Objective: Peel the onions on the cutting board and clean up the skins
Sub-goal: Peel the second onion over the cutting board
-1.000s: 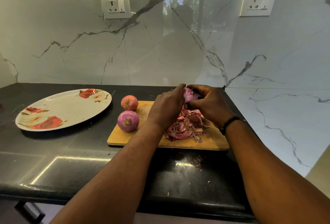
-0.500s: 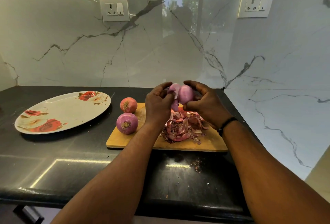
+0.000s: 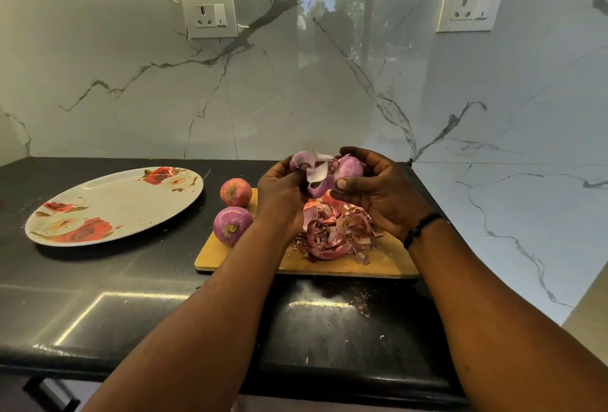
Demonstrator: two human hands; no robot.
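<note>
Hands meet above the rectangular wooden cutting board, both busy with one purple onion. The right hand cups that onion, fingers curled over its top and thumb pressed against its near side. The left hand pinches a pale, curling strip of loosened skin that is partly free of the bulb — whether it is fully detached is hard to judge from here.

Directly below the hands, a heap of reddish-purple onion skins lies on the board. At the heap's nine o'clock rests a purple onion with its root end facing the camera, at the board's left edge; at that onion's twelve o'clock sits a redder, brown-skinned onion, the two near each other.

Farther toward nine o'clock, an oval white plate with red rose prints lies on the black stone countertop, well apart from the board. Small flecks of skin dot the counter at the board's six o'clock.
</note>
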